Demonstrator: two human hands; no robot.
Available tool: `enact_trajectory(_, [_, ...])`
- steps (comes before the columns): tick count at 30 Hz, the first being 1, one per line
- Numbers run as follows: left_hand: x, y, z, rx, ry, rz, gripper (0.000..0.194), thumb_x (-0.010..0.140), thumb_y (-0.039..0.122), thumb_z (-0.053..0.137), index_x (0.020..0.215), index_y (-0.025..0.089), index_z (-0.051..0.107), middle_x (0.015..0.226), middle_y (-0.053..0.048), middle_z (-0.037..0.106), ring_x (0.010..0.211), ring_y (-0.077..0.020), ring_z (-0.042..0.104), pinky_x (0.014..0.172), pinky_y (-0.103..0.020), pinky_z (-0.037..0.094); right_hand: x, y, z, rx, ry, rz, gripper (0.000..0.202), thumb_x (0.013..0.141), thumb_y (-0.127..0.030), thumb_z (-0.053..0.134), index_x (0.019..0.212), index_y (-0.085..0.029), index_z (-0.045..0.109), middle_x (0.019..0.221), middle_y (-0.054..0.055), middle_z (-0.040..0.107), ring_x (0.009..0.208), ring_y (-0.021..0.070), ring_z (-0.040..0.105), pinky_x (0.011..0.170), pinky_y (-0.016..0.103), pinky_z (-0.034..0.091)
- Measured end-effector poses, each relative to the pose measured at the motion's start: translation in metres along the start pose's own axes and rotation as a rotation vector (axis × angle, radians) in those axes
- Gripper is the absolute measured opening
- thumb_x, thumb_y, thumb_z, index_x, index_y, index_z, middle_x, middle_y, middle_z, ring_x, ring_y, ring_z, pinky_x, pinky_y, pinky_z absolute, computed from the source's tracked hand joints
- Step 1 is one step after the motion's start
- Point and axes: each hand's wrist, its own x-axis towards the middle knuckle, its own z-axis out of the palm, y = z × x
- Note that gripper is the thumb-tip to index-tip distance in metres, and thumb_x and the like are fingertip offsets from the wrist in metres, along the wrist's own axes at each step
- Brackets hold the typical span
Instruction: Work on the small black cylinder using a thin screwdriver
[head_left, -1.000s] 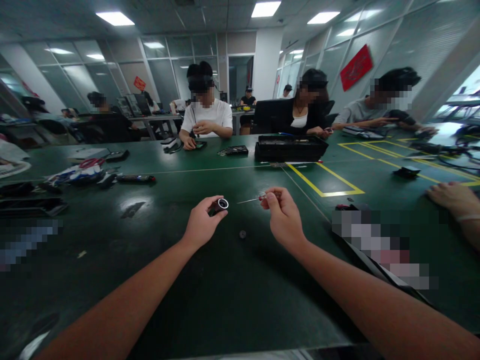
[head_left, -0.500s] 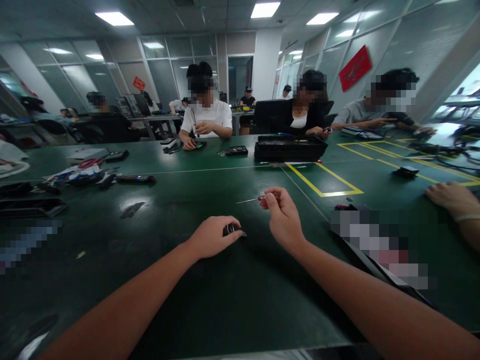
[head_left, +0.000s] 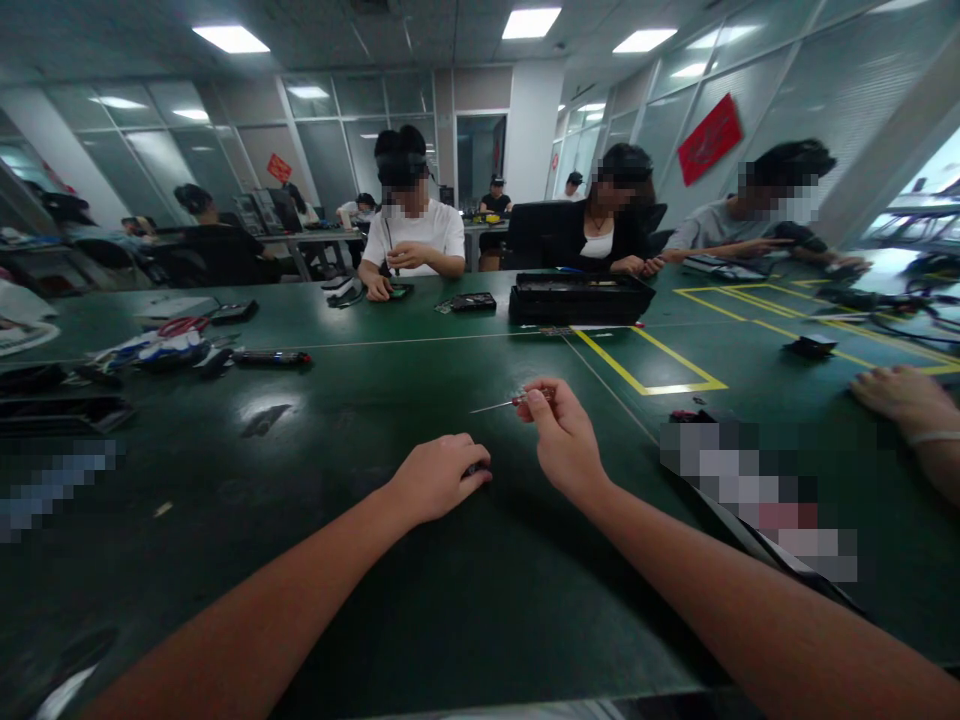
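My right hand (head_left: 561, 430) grips a screwdriver (head_left: 517, 400) by its reddish, partly clear handle. The thin metal shaft points left, held above the green table (head_left: 465, 610). Lower and to the left, my left hand (head_left: 442, 475) is closed around a small dark object (head_left: 474, 468) close to the tabletop. Fingers cover most of that object, so its kind does not show. The screwdriver tip is apart from the left hand, a little above it in the picture.
A long black box (head_left: 581, 300) stands across the table. Yellow tape (head_left: 686, 387) marks rectangles at right. A dark marker-like tool (head_left: 270, 358) lies left, beside a pile of cables and gloves (head_left: 169, 345). Another person's hand (head_left: 892, 395) rests at the right edge. Several people sit opposite.
My left fingers have closed further over the small dark object, which now shows less. The screwdriver has shifted very slightly left and down.
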Motion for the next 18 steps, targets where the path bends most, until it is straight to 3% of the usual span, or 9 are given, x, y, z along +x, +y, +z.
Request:
enact_trajectory(6, [-0.001,-0.004,-0.004,-0.093,0.036,-0.042,0.019,0.094,0.04,0.059,0.102,0.024,0.065,0.096,-0.002,0.067,0.088,-0.0212,0.062,0.072,-0.032,0.044,0.0,0.001,0.0,0.001,-0.013,0.001,0.021,0.097,-0.042,0.05,0.103,-0.024,0.058,0.091,0.004,0.066,0.084,0.0204,0.063,0.08,0.04,0.051])
enact_trajectory(10, [-0.002,-0.009,-0.009,-0.222,0.07,-0.161,0.02,0.091,0.042,0.06,0.096,0.023,0.066,0.092,-0.002,0.069,0.083,-0.0211,0.063,0.068,-0.031,0.043,0.0,0.001,-0.001,-0.015,-0.015,0.012,0.021,0.098,-0.042,0.049,0.103,-0.024,0.058,0.091,0.004,0.067,0.084,0.0207,0.063,0.08,0.04,0.052])
enact_trajectory(14, [-0.003,-0.019,-0.018,-0.418,0.207,-0.268,0.027,0.092,0.045,0.055,0.103,0.023,0.068,0.098,-0.004,0.069,0.087,-0.0217,0.063,0.073,-0.033,0.046,-0.001,0.001,-0.002,-0.021,-0.034,0.008,0.022,0.098,-0.043,0.049,0.105,-0.024,0.059,0.092,0.004,0.067,0.086,0.021,0.064,0.082,0.041,0.052])
enact_trajectory(18, [-0.005,-0.031,-0.034,-0.665,0.36,-0.394,0.035,0.092,0.043,0.047,0.103,0.02,0.07,0.092,-0.005,0.068,0.076,-0.0182,0.06,0.069,-0.031,0.046,0.0,0.002,-0.003,-0.039,-0.029,0.008,0.022,0.098,-0.043,0.048,0.104,-0.024,0.059,0.092,0.005,0.068,0.086,0.0213,0.064,0.082,0.041,0.052])
